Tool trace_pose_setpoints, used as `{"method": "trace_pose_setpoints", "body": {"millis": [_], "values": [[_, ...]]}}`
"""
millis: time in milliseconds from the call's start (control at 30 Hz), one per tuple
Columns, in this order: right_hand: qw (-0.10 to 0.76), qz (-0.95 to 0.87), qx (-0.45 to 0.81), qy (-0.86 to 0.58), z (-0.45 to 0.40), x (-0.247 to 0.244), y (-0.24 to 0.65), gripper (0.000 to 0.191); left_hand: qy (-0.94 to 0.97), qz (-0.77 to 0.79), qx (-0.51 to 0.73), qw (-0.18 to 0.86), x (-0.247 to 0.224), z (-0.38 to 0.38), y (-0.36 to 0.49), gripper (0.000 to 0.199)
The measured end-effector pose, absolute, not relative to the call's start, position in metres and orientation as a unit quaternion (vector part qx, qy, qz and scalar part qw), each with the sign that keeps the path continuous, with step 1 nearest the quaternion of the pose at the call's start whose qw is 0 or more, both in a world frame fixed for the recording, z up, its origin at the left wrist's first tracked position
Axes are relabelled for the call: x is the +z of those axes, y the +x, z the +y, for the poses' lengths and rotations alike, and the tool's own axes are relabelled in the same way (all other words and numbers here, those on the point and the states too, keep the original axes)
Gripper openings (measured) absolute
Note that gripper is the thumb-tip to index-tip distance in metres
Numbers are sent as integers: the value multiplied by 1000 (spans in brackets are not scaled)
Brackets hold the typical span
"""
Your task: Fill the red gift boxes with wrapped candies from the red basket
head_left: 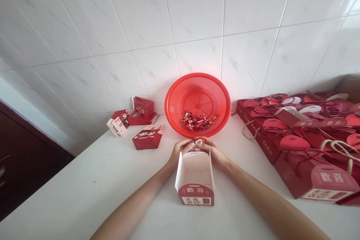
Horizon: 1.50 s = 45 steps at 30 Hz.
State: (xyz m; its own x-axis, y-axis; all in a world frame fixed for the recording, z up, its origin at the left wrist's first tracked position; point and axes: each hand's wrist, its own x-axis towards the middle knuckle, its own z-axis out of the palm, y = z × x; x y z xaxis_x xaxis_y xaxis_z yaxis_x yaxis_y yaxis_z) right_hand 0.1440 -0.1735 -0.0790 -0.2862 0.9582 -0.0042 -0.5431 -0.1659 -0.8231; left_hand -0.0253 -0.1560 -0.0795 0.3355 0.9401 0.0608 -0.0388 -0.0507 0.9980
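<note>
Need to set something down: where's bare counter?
Bare white counter lies left of the open white-and-red paper box, below the folded red cartons; a narrower strip runs right of it. Crowded: the red gift bags at right, the red plastic basket behind.

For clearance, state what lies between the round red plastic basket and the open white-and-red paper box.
Head view: the left hand, the right hand and, held between them, a small red-and-white wrapped candy.

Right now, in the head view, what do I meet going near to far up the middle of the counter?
open white-lined red gift box → small red-and-white wrapped sweet, held by left hand and right hand → red plastic basket → wrapped sweets → white tile wall
</note>
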Motion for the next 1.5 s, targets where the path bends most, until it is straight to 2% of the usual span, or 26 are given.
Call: {"method": "trace_pose_setpoints", "body": {"millis": [100,267,467,533,667,967,1333,1500], "values": [[540,-336,728,-257,-174,-81,144,31,590,399,446,542,-76,-148,-26,37],[546,-318,737,-240,-173,-82,144,27,688,409,472,369,-43,-113,-19,24],[549,-314,737,-240,-171,-83,144,22,828,397,332,215,-23,-63,4,51],[548,-312,738,-239,-171,-85,144,22,843,407,295,190,-28,-51,9,50],[545,-312,740,-241,-168,-87,144,25,831,416,314,192,-32,-39,13,36],[540,-313,746,-234,-167,-83,144,26,761,409,415,286,-16,-39,3,33],[536,-314,746,-240,-165,-84,146,29,700,498,460,224,11,-12,9,29],[540,-308,748,-232,-163,-85,147,28,713,484,449,237,17,-1,11,35]]}}
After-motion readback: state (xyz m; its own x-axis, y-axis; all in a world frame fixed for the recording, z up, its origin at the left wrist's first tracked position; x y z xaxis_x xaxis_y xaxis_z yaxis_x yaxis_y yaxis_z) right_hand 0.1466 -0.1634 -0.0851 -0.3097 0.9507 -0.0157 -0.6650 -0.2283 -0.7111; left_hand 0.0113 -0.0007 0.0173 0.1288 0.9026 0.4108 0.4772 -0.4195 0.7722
